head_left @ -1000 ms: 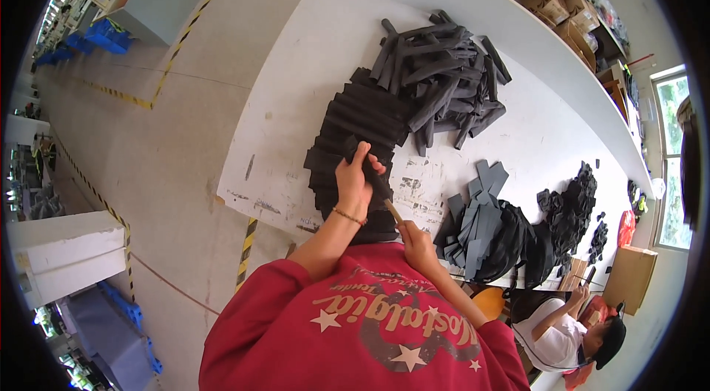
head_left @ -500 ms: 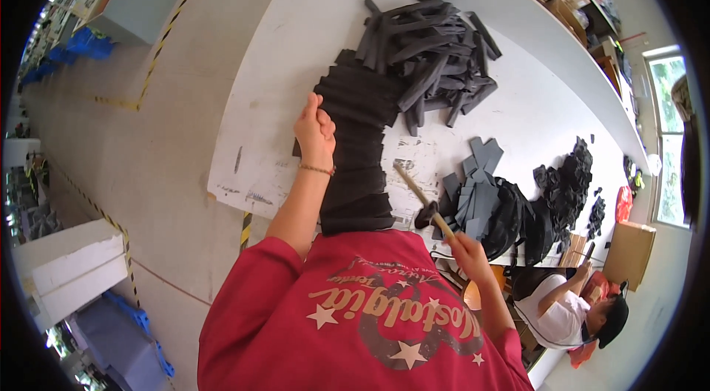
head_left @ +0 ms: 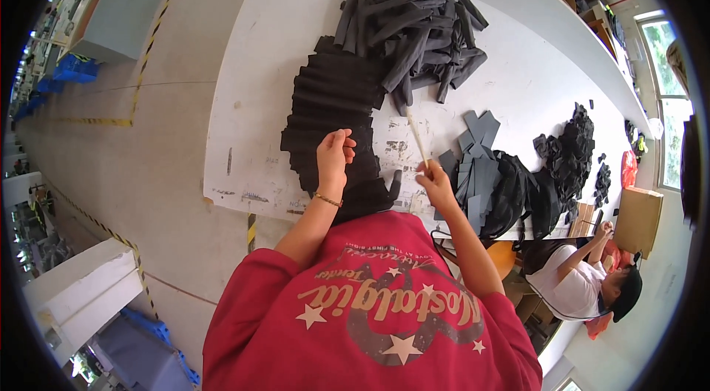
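1. The right hand [head_left: 435, 178] has its grip pinched around the lower end of a thin pale stick [head_left: 416, 136], which slants up and away across the bench toward the far pile.
2. The left hand [head_left: 334, 156] rests with fingers curled loosely on the near part of a row of overlapping black foam sheets [head_left: 333, 106]; the grip looks partly closed on the edge of a sheet, but the view does not show it clearly. A thin bracelet circles that wrist.
3. The row of black foam sheets lies fanned like shingles, running from the near edge of the white bench [head_left: 259, 80] toward its middle, between the two hands and just left of the stick.
4. Beyond the sheets, touching their far end, sits a loose heap of dark grey foam strips [head_left: 414, 21], piled crosswise.
5. To the right of the right hand lies a stack of flat grey foam cut-outs [head_left: 477, 162], and past it a mound of small black foam scraps [head_left: 569, 150].
6. The person wears a red shirt with stars.
7. At lower right, another person in a white shirt [head_left: 573, 284] sits bent over near a brown cardboard box [head_left: 640, 221].
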Demonstrator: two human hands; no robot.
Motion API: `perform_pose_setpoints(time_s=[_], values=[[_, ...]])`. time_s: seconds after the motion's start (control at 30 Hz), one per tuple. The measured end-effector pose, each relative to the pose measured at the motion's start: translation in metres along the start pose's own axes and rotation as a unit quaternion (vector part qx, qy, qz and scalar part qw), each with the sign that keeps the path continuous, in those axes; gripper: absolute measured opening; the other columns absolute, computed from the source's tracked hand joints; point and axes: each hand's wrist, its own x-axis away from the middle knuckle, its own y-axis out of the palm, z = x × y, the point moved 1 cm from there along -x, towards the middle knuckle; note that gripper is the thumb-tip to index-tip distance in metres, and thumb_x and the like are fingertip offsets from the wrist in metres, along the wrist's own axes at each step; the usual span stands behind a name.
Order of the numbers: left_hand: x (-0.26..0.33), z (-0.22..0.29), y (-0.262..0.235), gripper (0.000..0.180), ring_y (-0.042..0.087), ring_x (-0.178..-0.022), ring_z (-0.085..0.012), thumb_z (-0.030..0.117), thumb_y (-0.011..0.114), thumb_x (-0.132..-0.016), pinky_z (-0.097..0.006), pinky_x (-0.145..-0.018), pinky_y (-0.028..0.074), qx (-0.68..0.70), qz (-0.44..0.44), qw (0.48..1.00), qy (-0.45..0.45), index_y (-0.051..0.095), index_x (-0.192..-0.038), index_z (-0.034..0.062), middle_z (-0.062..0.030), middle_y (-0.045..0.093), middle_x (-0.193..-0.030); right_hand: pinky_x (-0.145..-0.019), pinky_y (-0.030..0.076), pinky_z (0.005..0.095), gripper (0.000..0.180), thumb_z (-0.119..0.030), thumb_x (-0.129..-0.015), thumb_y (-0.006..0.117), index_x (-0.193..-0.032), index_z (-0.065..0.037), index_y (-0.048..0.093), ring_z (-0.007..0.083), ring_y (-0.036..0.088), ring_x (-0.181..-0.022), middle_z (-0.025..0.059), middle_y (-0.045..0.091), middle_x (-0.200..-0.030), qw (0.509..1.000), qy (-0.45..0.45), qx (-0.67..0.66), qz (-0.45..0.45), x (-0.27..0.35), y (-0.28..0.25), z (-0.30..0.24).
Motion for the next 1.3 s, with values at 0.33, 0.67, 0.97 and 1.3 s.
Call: perform_pose_setpoints(time_s=[0.33, 0.67, 0.97, 1.3], values=[[0.010, -0.008, -0.010, 0.024, 0.050, -0.051, -0.0055, 0.023, 0.053, -0.095, -0.019, -0.045, 0.039, -0.058, -0.002, 0.998, -0.033, 0.065, -0.093, 0.0025, -0.0019, 0.060, -0.069, -0.056, 0.046, 0.0343, 0.025, -0.025, -0.079, 0.070, -0.082, -0.001, 0.066, 0.0207, 0.059, -0.057, 0.0131, 0.061, -0.062, 0.985, 0.071, 0.077, 0.138, -0.003, 0.023, 0.029], [0.017, -0.036, 0.022, 0.035, 0.062, -0.077, -0.0117, 0.024, 0.063, -0.090, -0.023, -0.068, 0.050, -0.286, -0.230, 0.896, 0.251, 0.057, -0.116, 0.0009, -0.0054, 0.065, -0.091, -0.059, 0.044, 0.0248, 0.020, -0.018, -0.086, 0.066, -0.087, 0.002, 0.069, 0.0076, 0.054, -0.064, 0.0015, 0.064, -0.070, 0.998, 0.037, -0.043, 0.028, -0.016, 0.024, -0.023], [0.051, -0.003, 0.061, 0.024, 0.042, -0.046, -0.0053, 0.024, 0.055, -0.095, -0.021, -0.048, 0.043, -0.232, -0.379, 0.877, -0.185, 0.055, -0.105, 0.0016, 0.0027, 0.043, -0.057, -0.045, 0.029, 0.0197, 0.013, -0.016, -0.089, 0.064, -0.086, -0.003, 0.064, 0.0018, 0.040, -0.052, -0.0042, 0.052, -0.064, 0.930, -0.062, -0.290, 0.218, -0.035, -0.055, -0.126], [0.056, 0.021, 0.056, 0.049, 0.050, -0.057, -0.0102, 0.011, 0.064, -0.087, -0.024, -0.054, 0.042, -0.301, -0.331, 0.886, 0.121, 0.039, -0.128, 0.0038, -0.0043, 0.052, -0.068, -0.052, 0.030, 0.0207, 0.008, -0.008, -0.083, 0.069, -0.087, -0.001, 0.065, 0.0022, 0.038, -0.059, -0.0044, 0.051, -0.073, 0.992, -0.114, -0.034, 0.032, 0.005, -0.020, -0.120]])
